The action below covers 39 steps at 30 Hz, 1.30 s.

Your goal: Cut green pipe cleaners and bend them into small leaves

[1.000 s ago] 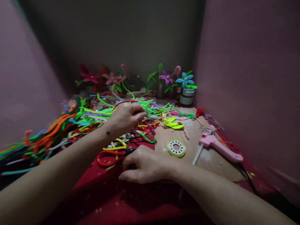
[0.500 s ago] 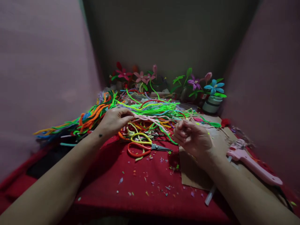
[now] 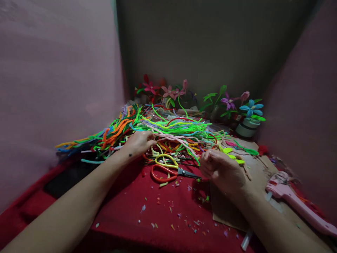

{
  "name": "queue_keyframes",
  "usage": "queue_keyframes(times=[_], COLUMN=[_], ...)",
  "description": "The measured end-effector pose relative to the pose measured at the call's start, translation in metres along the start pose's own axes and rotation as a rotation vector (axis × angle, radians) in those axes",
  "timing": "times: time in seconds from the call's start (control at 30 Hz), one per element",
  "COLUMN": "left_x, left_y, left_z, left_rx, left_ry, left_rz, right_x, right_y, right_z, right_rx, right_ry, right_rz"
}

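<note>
Pale pink pipe cleaners [image 3: 175, 137] are spread along the front of the multicoloured pile [image 3: 181, 127], their left end met by the left hand [image 3: 140, 143], though whether any is pinched cannot be told. The right hand's [image 3: 223, 171] fingers are curled inward beside the pile, and scissors [image 3: 181, 172] are laid on the red cloth [image 3: 137, 211] between.

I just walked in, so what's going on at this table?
A person's left hand is at a pile of colorful fuzzy stems. The right hand is curled near the scissors, which lie on the red cloth; whether it holds anything is unclear. A pink glue gun lies to the right.
</note>
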<state>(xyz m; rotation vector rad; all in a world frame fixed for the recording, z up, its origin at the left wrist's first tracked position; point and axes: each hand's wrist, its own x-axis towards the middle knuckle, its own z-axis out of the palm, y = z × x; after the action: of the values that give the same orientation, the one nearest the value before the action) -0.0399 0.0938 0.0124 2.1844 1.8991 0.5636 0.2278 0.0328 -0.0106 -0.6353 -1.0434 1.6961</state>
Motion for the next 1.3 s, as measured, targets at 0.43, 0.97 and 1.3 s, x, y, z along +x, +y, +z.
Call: queue_keyframes(times=[0.43, 0.97, 1.3], left_x=[0.001, 0.011, 0.002], left_y=[-0.005, -0.027, -0.009], left_z=[-0.007, 0.002, -0.006], left_rx=[-0.208, 0.082, -0.556], left_ry=[-0.111, 0.135, 0.111], left_rz=[-0.006, 0.097, -0.157], right_x=[-0.002, -0.014, -0.014], right_y=[0.000, 0.010, 0.009], right_z=[0.001, 0.017, 0.016], right_rx=[-0.076, -1.323, -1.372], right_ry=[-0.020, -0.593, -0.609], right_rz=[0.005, -0.065, -0.087])
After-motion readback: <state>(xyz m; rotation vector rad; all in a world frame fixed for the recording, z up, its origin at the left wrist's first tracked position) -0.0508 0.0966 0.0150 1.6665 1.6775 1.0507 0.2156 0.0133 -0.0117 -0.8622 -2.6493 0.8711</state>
